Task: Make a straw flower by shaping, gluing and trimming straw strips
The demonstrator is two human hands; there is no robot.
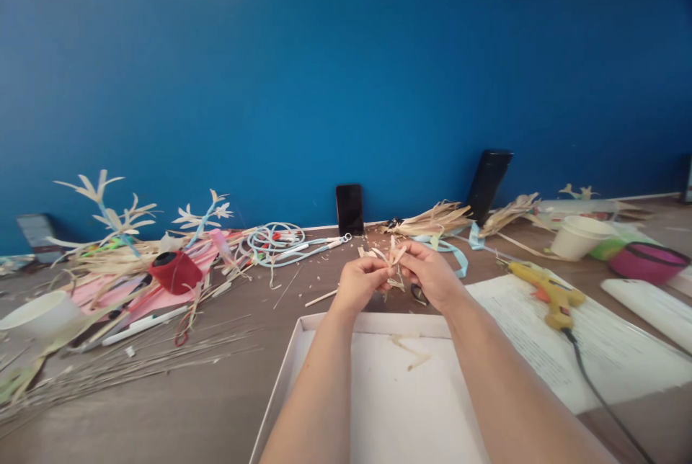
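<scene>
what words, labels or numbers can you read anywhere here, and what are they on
None can be read.
Printed sheet under the yellow glue gun: lines of text, too small and blurred to read.
Black phone leaning on the blue wall: screen dark, no text.
Dark upright device: no legible marking.
White cup and red item: no lettering visible.
Straw piece held by left hand and right hand: unmarked.

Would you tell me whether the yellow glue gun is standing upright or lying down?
Lying down: the glue gun rests on its side on the printed paper sheet, its cord trailing away.
</scene>
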